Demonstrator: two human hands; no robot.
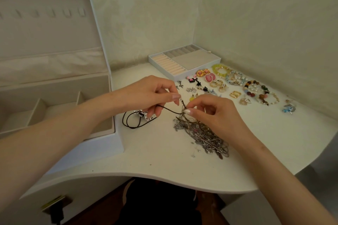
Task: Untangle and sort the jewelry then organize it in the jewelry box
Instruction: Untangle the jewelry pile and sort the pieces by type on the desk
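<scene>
A tangle of silver and bronze chains [204, 134] lies on the white table [155, 160] in front of me. A black cord necklace [131, 119] with a silver pendant loops to its left, one end running into the tangle. My left hand [151, 95] pinches the cord just above the table. My right hand [210, 113] pinches the top of the tangle where the cord enters it. The open jewelry box [54, 100] stands at the left, its compartments bare.
A removable tray [182, 60] with ring rolls sits at the back by the wall. Sorted earrings [206, 76] and beaded bracelets [254, 87] are laid out at the right. The table's curved front edge is near me.
</scene>
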